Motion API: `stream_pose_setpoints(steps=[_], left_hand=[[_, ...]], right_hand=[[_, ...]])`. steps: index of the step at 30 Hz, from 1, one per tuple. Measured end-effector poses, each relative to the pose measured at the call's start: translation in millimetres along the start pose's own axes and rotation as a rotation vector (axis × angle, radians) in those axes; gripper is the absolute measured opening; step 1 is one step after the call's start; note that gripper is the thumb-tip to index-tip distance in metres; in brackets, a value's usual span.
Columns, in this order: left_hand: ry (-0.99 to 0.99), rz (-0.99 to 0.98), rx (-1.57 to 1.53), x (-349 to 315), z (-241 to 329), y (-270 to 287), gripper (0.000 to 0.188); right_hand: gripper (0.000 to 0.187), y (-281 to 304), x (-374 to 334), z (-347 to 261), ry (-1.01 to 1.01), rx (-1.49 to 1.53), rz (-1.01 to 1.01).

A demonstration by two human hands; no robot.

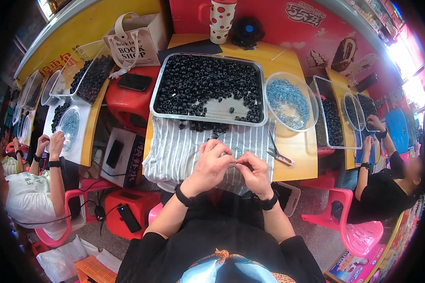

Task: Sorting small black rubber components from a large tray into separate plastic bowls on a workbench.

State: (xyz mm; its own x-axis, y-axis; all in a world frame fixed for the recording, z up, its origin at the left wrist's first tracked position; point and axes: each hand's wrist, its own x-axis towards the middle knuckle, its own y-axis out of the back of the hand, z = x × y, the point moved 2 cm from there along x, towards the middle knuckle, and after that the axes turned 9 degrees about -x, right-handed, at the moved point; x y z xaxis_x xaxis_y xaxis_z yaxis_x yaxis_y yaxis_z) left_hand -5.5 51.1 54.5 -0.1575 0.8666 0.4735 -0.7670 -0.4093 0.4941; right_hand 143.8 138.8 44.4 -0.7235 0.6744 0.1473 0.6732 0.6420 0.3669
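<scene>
So the left hand [213, 164] and right hand [255, 172] are held close together over a grey-and-white striped cloth [167, 153]; the fingers are pinched pretty much closed at the tips; whether something tiny is gripped in there can't be told, it's just too small to see; some loose black beads [203, 126] are scattered on the cloth just beyond the hands, right along the near edge of a shallow tray [225, 104]; that one's loaded with more of them; to its right, a clear bowl [314, 111] is stocked with pale blue beads [295, 92]; pink-handled scissors [284, 159] are parked nearby, blades apart.
</scene>
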Motion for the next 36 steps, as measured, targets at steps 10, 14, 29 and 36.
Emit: stream_pose_setpoints(steps=[10,14,29,36], left_hand=[[0.073,-0.035,0.072,0,3,-2,0.018],[0.11,0.02,0.21,-1,1,-7,0.025],[0.123,0.147,0.053,3,5,-1,0.024],[0.334,0.038,-0.686,-17,11,5,0.017]], right_hand=[[0.014,9,0,-5,0.225,-0.223,0.184],[0.013,8,-1,-3,0.231,-0.335,0.196],[0.012,4,-10,3,0.084,-0.162,0.206],[0.013,2,-7,-36,0.141,-0.023,0.101]])
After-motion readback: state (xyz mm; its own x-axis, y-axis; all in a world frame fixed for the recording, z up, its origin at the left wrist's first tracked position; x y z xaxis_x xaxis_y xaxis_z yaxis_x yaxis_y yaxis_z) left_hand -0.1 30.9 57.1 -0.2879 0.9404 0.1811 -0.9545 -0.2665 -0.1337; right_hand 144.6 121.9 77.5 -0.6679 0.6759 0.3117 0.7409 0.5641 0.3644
